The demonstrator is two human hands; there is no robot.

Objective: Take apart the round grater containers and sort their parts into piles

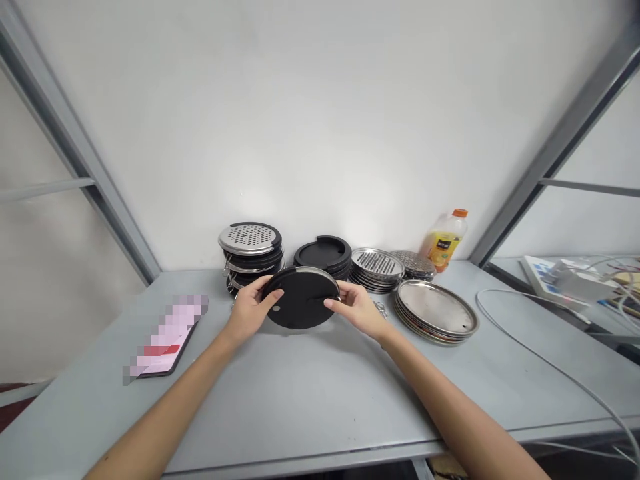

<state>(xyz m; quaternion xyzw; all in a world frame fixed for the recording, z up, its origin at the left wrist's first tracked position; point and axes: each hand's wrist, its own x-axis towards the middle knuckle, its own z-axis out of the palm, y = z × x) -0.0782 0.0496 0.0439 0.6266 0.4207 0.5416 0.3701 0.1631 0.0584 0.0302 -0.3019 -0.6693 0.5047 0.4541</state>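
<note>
A round black disc with a metal rim [303, 303] is raised above the table, tilted with its black face toward me. My left hand [251, 308] grips its left edge, thumb on the face and fingers behind. At the right edge, my right hand [361, 307] pinches it the same way. Behind it sits a stack of black rings [323, 253]. To the left stands a stack of assembled discs [250, 241] topped by a perforated metal plate with a partial black rim. Perforated metal plates [377, 265] are piled to the right, with plain metal discs [437, 310] nearer me.
A phone [170, 337], partly blurred out, lies on the grey table [280, 407] at left. A juice bottle [445, 243] stands by the wall behind more perforated discs [414, 264]. Small metal clips [381, 309] lie near my right hand. A white cable [543, 370] crosses the right side.
</note>
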